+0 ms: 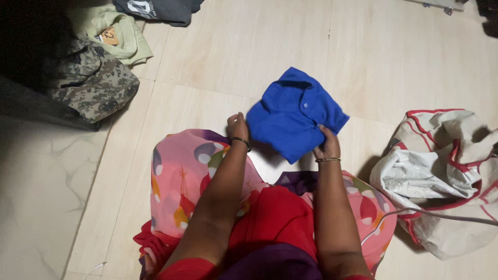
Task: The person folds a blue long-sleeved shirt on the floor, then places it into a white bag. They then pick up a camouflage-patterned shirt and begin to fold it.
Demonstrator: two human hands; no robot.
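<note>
Blue shirt (293,116), folded, is pinched at opposite edges by left hand (237,126) and right hand (328,142), forearms extended.

- Folded bright blue cloth shirt (294,115): soft matt weave, with a small glossy button on its placket.
- Pale cream tiled floor (249,46): smooth, faintly glossy, thin grout lines.
- Thin metal bangles (328,159) on both wrists: shiny.
- Pink patterned cloth garment (181,176) over the lap: smooth, light sheen.
- Off-white cloth bag with red piping (446,176), right: coarse, crumpled, matt.
- Camouflage-print cloth garment (96,83), far left: matt, thick-looking.
- Pale green cloth garment (122,36), far left: soft, matt.
</note>
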